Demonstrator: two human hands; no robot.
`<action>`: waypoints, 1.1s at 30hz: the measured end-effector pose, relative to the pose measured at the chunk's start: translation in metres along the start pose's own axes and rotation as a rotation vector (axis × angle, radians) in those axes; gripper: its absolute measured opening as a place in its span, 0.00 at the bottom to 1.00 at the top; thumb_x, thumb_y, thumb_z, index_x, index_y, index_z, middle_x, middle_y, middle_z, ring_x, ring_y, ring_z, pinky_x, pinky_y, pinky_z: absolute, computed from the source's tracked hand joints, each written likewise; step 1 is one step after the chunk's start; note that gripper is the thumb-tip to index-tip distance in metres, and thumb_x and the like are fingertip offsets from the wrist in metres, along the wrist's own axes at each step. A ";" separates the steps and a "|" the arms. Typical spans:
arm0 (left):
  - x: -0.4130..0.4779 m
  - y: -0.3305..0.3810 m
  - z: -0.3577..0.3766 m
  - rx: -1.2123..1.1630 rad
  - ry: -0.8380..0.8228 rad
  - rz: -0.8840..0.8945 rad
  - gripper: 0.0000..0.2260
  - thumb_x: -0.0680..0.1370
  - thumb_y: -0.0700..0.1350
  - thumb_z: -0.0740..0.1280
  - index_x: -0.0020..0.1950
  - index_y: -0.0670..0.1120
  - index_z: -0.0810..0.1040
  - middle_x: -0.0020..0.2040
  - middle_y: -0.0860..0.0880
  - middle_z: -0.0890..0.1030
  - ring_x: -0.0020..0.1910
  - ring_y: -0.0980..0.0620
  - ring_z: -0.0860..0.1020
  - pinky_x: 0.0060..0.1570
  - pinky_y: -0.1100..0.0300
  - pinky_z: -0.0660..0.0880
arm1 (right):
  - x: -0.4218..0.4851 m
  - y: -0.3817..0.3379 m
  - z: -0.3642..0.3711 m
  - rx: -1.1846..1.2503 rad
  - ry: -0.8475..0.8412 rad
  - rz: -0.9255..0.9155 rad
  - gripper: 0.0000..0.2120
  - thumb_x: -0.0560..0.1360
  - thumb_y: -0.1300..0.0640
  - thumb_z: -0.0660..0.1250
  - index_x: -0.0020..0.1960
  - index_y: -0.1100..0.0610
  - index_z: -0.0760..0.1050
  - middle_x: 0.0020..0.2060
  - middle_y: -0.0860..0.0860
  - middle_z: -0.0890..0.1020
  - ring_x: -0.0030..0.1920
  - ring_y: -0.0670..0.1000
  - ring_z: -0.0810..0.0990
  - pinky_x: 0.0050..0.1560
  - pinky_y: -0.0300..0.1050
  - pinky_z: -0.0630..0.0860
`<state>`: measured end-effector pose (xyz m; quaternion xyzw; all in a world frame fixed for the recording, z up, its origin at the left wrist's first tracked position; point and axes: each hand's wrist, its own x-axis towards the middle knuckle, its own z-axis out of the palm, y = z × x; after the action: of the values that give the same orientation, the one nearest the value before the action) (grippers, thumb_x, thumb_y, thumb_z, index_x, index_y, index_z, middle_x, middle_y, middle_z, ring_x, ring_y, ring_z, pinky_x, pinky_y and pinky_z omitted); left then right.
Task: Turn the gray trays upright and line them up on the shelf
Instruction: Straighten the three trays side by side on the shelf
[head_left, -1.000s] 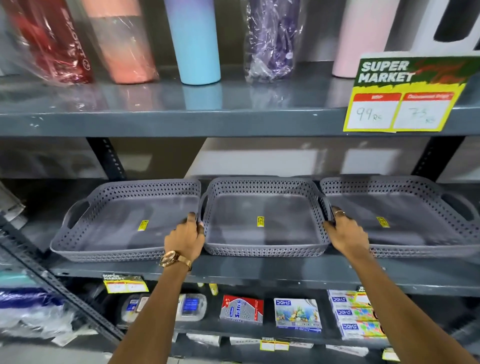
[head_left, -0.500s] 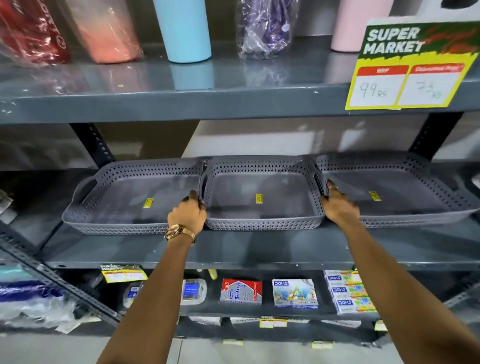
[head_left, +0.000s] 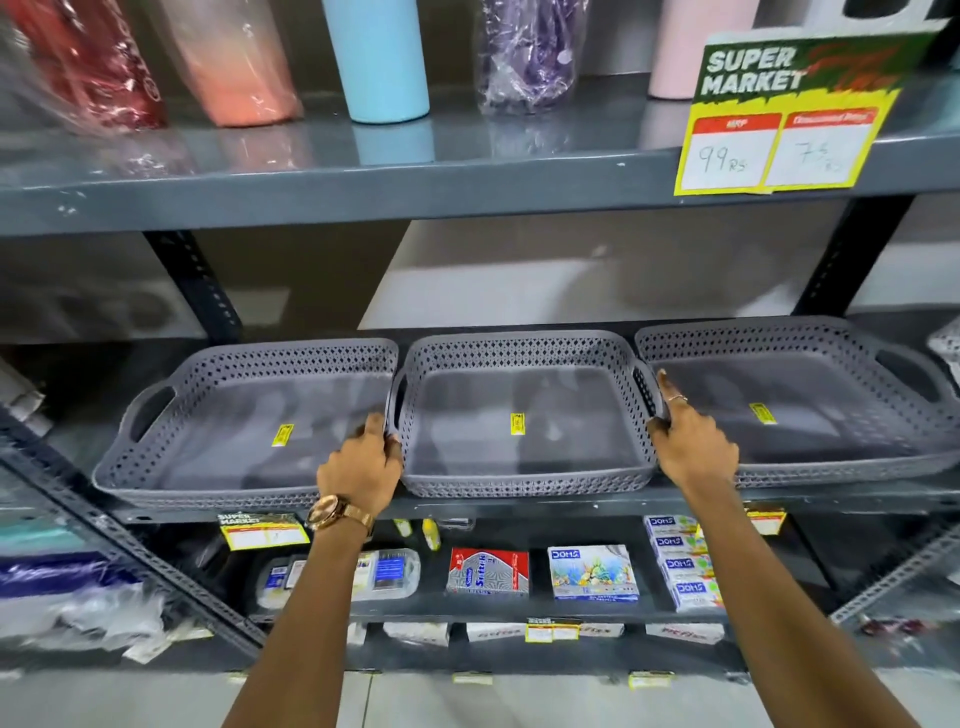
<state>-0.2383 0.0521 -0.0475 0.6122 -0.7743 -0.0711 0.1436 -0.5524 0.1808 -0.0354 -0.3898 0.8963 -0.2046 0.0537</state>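
Three gray perforated trays stand upright, open side up, side by side on the middle shelf: a left tray, a middle tray and a right tray, each with a small yellow sticker inside. My left hand, with a gold watch on the wrist, grips the middle tray's left handle. My right hand, wearing a ring, grips its right handle. The middle tray's rim touches both neighbours.
The shelf above carries wrapped and bare tumblers, among them a blue tumbler, and a yellow price sign. Boxed stationery lies on the shelf below. A dark slotted upright stands behind the left tray.
Both hands stay on the middle tray's handles. The view has shifted slightly, and the trays sit a little closer together than one second ago.
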 end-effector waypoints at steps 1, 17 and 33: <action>-0.001 -0.001 0.000 -0.001 0.001 0.001 0.14 0.79 0.49 0.56 0.62 0.45 0.66 0.54 0.37 0.81 0.50 0.32 0.80 0.48 0.42 0.76 | -0.001 0.000 0.001 -0.005 0.010 -0.002 0.29 0.79 0.52 0.58 0.77 0.42 0.52 0.56 0.62 0.81 0.56 0.65 0.80 0.57 0.61 0.73; 0.008 0.005 -0.005 0.009 -0.016 0.028 0.14 0.80 0.47 0.56 0.62 0.43 0.66 0.54 0.37 0.81 0.50 0.32 0.80 0.47 0.43 0.77 | 0.000 -0.007 0.001 -0.002 0.024 0.035 0.27 0.80 0.54 0.57 0.76 0.41 0.54 0.59 0.62 0.80 0.57 0.66 0.79 0.59 0.62 0.73; 0.010 0.004 -0.009 0.007 -0.028 0.075 0.13 0.80 0.49 0.54 0.61 0.45 0.67 0.52 0.38 0.82 0.49 0.34 0.81 0.47 0.44 0.78 | 0.003 0.000 0.001 -0.038 -0.016 0.050 0.20 0.79 0.52 0.57 0.70 0.53 0.67 0.56 0.65 0.79 0.55 0.68 0.78 0.57 0.60 0.74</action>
<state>-0.2412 0.0442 -0.0369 0.5824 -0.7987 -0.0716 0.1333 -0.5542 0.1779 -0.0365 -0.3700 0.9089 -0.1831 0.0584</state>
